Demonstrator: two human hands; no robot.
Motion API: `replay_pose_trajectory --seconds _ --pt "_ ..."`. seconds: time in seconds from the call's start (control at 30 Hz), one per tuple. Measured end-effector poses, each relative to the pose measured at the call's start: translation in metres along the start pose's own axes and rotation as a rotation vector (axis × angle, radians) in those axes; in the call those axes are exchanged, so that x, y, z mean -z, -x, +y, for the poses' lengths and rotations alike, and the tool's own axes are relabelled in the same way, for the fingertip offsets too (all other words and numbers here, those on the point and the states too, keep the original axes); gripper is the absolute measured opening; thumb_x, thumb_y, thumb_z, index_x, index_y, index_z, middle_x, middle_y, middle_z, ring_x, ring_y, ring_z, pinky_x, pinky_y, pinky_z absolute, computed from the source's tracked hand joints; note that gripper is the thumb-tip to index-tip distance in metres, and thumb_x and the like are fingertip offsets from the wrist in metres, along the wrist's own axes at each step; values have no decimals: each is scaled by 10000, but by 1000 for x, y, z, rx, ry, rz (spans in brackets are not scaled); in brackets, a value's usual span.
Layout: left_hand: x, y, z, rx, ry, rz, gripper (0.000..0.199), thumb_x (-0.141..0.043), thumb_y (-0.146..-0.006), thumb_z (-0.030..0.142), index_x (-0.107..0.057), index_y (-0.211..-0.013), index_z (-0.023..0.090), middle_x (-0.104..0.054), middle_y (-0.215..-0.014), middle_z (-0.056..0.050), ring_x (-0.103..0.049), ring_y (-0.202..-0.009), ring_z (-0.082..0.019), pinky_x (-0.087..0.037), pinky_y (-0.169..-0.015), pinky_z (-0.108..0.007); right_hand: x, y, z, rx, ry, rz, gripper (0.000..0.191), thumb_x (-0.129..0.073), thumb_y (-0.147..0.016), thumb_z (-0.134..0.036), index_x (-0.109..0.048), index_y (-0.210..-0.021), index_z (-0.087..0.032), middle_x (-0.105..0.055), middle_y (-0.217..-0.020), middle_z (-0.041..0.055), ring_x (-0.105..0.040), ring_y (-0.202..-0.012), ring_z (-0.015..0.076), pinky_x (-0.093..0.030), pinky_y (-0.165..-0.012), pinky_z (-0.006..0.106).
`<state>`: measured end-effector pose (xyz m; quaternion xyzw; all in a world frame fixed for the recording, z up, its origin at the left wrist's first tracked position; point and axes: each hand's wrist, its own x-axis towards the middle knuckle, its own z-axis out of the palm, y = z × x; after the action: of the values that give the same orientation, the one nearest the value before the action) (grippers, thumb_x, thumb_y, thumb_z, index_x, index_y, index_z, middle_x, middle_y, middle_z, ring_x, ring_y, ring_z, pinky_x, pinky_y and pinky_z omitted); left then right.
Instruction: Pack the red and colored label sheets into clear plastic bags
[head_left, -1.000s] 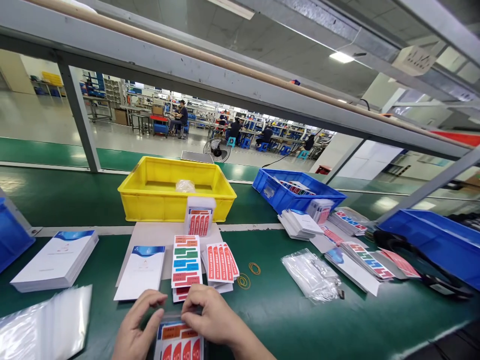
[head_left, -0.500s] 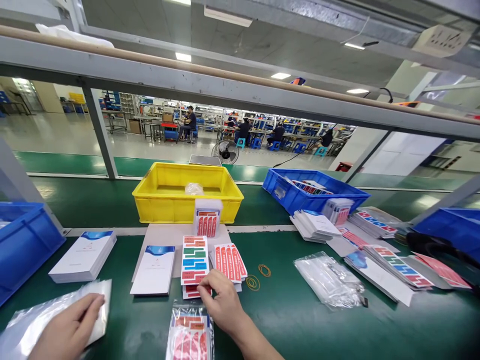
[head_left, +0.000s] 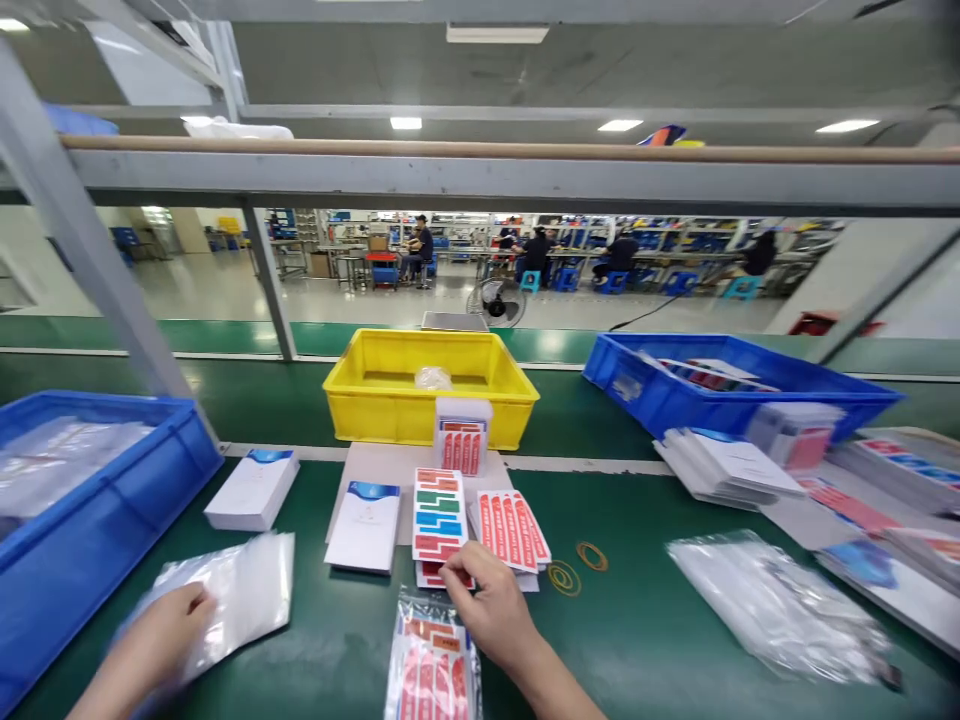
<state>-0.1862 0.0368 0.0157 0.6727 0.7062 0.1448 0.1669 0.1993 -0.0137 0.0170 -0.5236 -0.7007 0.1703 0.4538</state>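
Under left hand [head_left: 161, 632], grip together, clear bags [head_left: 259, 590]; under right hand [head_left: 499, 612], grip also together, sticker sheet [head_left: 439, 508].

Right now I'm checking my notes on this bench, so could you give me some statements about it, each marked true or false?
1. The yellow bin stands between a blue bin on the left and another on the right. True.
2. The right hand is inside the yellow bin. False: its fingers are at the lower edge of the sticker sheet.
3. The left hand touches the clear bags. True.
4. The rubber bands are around the sticker sheet. False: they lie loose on the green table.
5. The filled bag lies nearer the left hand than the right. False: it is nearer the right.
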Motion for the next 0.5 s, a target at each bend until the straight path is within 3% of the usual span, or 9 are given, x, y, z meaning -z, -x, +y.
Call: replay_pose_trajectory --seconds 0.13,0.27,0.33,0.4,0.5 --pt "19 21 60 -26 89 -88 307 -396 -738 416 -441 -544 182 -539 -577 -15 -501 -589 -178 -322 -551 -246 -4 1 -1 -71 -125 -102 241 -455 -843 -251 -518 -628 -161 -513 -637 28 -479 -610 131 -355 -576 246" --pt "-2 37 115 -166 262 -218 306 -386 -777 400 -431 -572 177 -486 -574 -2 -452 -583 -158 -312 -553 -238 -16 8 -8 -95 -343 -316 365 -427 -865 -354 -562 -594 -149 -546 -679 52 -521 -650 141 -389 -612 252" --pt "-19 43 139 -234 279 -280 293 -374 -797 365 -437 -585 173 -496 -587 -2 -440 -574 -149 -288 -536 -233 -24 13 -11 -143 -481 -423 321 -436 -853 -393 -634 -809 -143 -596 -772 70 -558 -693 157 -420 -633 261" --pt "-33 47 160 -302 247 -311 271 -377 -799 313 -447 -580 168 -518 -595 -5 -437 -569 -141 -265 -535 -233 -32 18 -13 -238 -555 -494 395 -474 -821 -375 -551 -1116 -124 -618 -824 77 -574 -650 157 -442 -600 264" --pt "-48 47 182 -343 224 -330 260 -406 -786 300 -465 -574 163 -527 -587 -5 -424 -554 -134 -243 -533 -238 -37 24 -13 -255 -369 -477 458 -437 -823 -283 -455 -1235 -84 -624 -755 74 -585 -611 170 -459 -594 281"
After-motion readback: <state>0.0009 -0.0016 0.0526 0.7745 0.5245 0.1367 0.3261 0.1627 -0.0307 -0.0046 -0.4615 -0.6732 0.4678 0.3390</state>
